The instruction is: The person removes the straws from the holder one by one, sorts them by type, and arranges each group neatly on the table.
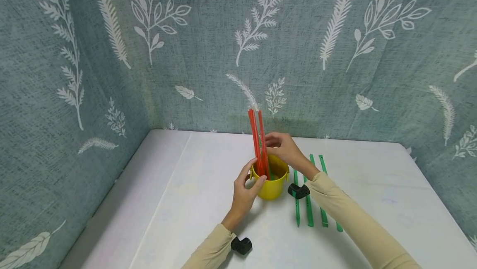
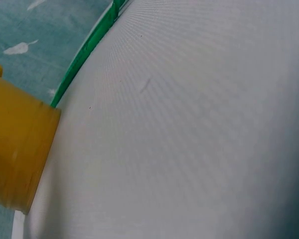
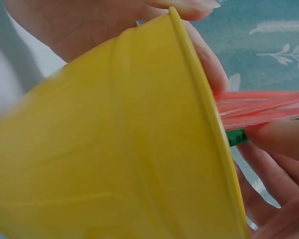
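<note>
A small yellow bucket [image 1: 271, 189] with side handles stands on the table, its mouth up. Several thin red straws in clear wrappers [image 1: 256, 142] lean upright in it. My left hand [image 1: 244, 191] grips the bucket's left rim, thumb in front, with a finger near the red straws. Behind the rim, my right hand [image 1: 284, 148] pinches a green straw [image 3: 237, 137] beside the red ones; most of it is hidden. The right wrist view shows thumb and fingers [image 3: 284, 144] close together there. In the left wrist view only the bucket's wall [image 2: 20, 144] shows, without the hand.
Several long green straws [image 1: 309, 202] lie side by side on the table right of the bucket, partly under my right forearm. The white table [image 1: 179, 202] meets a grey-green leaf-patterned cloth [image 1: 208, 54] at the back and sides. Black wrist cameras [image 1: 241, 246] sit on both wrists.
</note>
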Demonstrator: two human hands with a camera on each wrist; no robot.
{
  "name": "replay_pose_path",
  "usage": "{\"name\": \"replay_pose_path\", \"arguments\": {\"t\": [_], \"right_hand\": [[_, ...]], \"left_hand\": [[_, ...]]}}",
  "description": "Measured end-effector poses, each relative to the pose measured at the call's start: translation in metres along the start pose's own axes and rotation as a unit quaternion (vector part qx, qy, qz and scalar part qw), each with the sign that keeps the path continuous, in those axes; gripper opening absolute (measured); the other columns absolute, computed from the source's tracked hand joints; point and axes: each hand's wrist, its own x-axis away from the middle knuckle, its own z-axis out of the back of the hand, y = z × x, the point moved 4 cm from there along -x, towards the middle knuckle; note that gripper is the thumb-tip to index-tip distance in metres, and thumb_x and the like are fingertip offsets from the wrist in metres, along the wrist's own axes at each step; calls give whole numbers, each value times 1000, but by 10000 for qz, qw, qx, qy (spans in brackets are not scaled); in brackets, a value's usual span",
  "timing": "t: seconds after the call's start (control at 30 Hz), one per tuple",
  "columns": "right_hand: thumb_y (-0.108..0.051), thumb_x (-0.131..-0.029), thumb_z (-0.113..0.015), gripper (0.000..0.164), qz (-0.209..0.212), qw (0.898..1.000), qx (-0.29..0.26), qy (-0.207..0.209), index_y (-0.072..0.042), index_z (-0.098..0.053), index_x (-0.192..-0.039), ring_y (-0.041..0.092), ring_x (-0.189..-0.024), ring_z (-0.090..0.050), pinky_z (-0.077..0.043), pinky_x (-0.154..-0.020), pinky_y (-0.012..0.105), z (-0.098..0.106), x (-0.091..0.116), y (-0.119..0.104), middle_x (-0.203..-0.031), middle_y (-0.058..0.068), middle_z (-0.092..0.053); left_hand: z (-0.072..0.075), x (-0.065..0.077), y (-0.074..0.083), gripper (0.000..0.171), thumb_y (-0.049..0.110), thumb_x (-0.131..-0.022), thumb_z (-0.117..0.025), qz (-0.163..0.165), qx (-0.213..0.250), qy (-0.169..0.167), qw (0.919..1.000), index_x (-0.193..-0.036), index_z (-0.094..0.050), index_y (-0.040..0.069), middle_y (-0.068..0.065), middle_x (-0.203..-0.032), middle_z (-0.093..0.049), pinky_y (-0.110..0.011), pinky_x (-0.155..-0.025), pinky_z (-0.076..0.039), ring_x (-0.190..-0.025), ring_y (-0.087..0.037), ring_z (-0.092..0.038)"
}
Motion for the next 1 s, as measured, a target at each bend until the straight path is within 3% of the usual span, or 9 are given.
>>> {"name": "replay_pose_path", "arguments": {"t": [0.27,0.5,0.8,1.0], "right_hand": [[-18,-79,-66,23,34,9992,-18,391,-11,-61,-100,18,-81,-60,-49,-71,33,8,5,-1,-93,5,-63],[-4,-81,-61,28,51,9976,-321,615,5,-55,-106,36,-83,-58,-48,-69,46,16,20,-33,-96,23,-58],[-13,-81,-63,28,205,9938,-419,1012,-3,-55,-106,26,-80,-60,-50,-65,39,31,21,-15,-94,15,-59],[-13,-81,-63,29,414,9883,-608,1338,-1,-53,-106,26,-80,-59,-51,-63,38,41,26,-23,-95,15,-56]], "left_hand": [[-1,0,0,48,15,-85,-58,-10,64,-2,10000,-130,-42,9,-3,-131,-44,-46,-86,-35,-120,-14,-38],[0,0,1,48,13,-85,-58,-81,81,4,9999,-130,-41,8,-6,-131,-44,-47,-85,-36,-119,-18,-40],[-1,1,2,48,13,-85,-57,-103,116,-43,9999,-130,-40,7,-7,-132,-43,-49,-85,-35,-120,-19,-38],[-1,1,2,48,13,-85,-56,-70,144,-51,9999,-130,-40,8,-5,-132,-43,-47,-86,-35,-120,-19,-38]]}}
